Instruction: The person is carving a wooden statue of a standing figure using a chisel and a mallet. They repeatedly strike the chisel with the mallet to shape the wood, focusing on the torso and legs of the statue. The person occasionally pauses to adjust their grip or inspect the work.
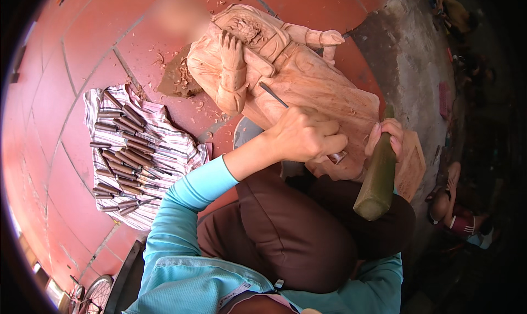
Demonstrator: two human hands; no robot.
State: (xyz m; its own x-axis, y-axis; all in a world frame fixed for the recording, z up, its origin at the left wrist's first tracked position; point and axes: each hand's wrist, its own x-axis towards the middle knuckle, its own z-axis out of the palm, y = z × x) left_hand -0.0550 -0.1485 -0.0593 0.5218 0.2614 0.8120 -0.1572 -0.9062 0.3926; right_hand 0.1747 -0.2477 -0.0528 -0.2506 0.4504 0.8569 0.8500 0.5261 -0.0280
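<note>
Carved statue diagonal, chisel pointing upper left

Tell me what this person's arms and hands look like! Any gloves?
No gloves: the left hand and the right hand are both bare, with no rings that I can see. The left sleeve is plain turquoise and ends partway down the forearm. The right sleeve is turquoise too, but only part of it shows.

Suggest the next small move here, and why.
Probably tap the chisel lightly with the green mallet: the left hand grips the chisel over the carved wooden statue, while the right hand holds the mallet nearby.
</note>
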